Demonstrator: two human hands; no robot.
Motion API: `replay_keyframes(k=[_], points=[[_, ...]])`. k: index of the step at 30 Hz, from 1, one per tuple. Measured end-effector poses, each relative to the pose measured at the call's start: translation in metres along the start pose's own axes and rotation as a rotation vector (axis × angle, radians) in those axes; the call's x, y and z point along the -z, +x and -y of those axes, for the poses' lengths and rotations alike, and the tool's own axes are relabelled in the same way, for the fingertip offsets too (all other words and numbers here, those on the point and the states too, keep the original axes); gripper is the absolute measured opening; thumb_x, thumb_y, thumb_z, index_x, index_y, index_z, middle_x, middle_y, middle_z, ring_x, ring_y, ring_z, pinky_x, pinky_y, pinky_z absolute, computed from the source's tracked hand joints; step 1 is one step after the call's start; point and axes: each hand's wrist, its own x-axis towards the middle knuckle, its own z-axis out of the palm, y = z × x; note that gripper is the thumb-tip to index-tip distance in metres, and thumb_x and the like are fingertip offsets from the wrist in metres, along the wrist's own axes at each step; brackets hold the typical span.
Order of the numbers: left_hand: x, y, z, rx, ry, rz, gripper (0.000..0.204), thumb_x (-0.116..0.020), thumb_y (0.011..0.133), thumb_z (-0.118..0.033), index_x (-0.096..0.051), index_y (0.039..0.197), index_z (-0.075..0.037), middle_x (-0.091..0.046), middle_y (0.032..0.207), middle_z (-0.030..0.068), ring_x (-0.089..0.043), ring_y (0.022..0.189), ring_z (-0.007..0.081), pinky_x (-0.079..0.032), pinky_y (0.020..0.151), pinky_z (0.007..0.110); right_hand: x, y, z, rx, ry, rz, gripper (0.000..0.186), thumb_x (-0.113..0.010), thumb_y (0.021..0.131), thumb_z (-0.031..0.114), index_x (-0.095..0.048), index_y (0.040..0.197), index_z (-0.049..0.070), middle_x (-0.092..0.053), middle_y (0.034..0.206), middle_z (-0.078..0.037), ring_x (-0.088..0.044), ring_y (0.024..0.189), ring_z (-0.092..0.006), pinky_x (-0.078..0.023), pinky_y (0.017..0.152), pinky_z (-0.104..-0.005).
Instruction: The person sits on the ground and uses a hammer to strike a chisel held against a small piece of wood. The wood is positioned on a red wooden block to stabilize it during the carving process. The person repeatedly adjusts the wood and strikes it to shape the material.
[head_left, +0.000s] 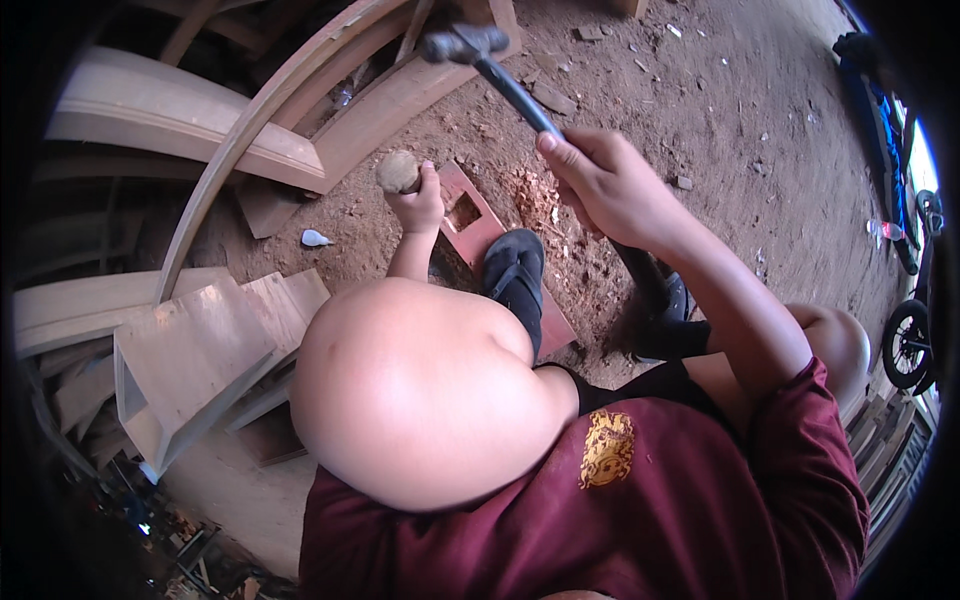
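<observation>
My right hand [615,190] is wrapped round the handle of a hammer [518,98], raised with its metal head up at the far side. The head is slightly blurred. My left hand [422,208] grips a chisel [399,172] upright; only the round, worn end of its wooden handle shows, and the blade is hidden. Just right of that hand lies a reddish wooden board [467,190] with a rectangular hole cut in it. My left foot in a black sandal [514,262] presses on the board. Wood chips [537,200] lie beside the hole.
Wooden frames [180,115] and a curved wooden strip [225,150] lean at the left. A box-like wooden piece [200,340] stands nearer. A small white bottle [316,238] lies on the dirt floor [700,130]. At the right edge are a bicycle wheel [907,343] and stacked boards [885,440].
</observation>
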Motion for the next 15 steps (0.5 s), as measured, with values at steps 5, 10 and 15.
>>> replay_keyframes(k=[5, 10, 15], points=[[0.004, 0.008, -0.024, -0.031, 0.202, 0.013, 0.022, -0.07, 0.082, -0.017, -0.063, 0.074, 0.001, -0.066, 0.067, 0.0098, -0.065, 0.061, 0.021, -0.05, 0.058, 0.038, 0.017, -0.024, 0.105, 0.565, 0.115, -0.238, 0.041, -0.039, 0.104, 0.044, -0.052, 0.088, 0.008, -0.046, 0.058, 0.002, -0.043, 0.045, -0.0064, -0.034, 0.04, -0.0236], [-0.011, 0.001, -0.037, -0.091, 0.182, -0.055, 0.022, -0.07, 0.079, -0.02, -0.064, 0.076, 0.0, -0.066, 0.064, 0.0137, -0.066, 0.059, 0.0229, -0.049, 0.056, 0.039, 0.028, -0.056, 0.181, 0.712, 0.433, -0.404, 0.042, -0.035, 0.105, 0.044, -0.048, 0.083, 0.009, -0.044, 0.055, 0.0, -0.039, 0.04, -0.0083, -0.033, 0.038, -0.0235], [-0.012, -0.01, -0.058, -0.066, 0.185, 0.024, 0.017, -0.069, 0.08, -0.016, -0.063, 0.074, -0.001, -0.065, 0.063, 0.0099, -0.065, 0.058, 0.0201, -0.048, 0.054, 0.036, -0.061, 0.009, 0.032, 0.406, -0.328, -0.378, 0.038, -0.046, 0.101, 0.03, -0.058, 0.091, -0.004, -0.063, 0.078, -0.026, -0.063, 0.074, -0.0375, -0.048, 0.076, -0.052]])
